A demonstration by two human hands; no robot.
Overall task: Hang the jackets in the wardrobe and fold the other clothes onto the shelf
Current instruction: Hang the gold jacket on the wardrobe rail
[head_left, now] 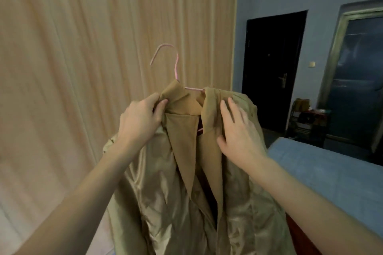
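The left hand (pixel 141 116) pinches the tan jacket (pixel 186 172) at its collar beneath the pink hanger (pixel 165 58); the right hand (pixel 238 130) rests flat, fingers straight, on its shoulder.

Both bare forearms extend forward and upward, converging mid-scene. The left hand (pixel 141 118) is raised, thumb and fingers curled in a pinch. The right hand (pixel 238 130) lies flat, fingers straight and spread.

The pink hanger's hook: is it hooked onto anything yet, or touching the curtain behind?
Cannot tell for the curtain: the head view shows the hanger hook in front of it, on no rail. The left hand pinches the jacket collar; the right hand rests on its shoulder.
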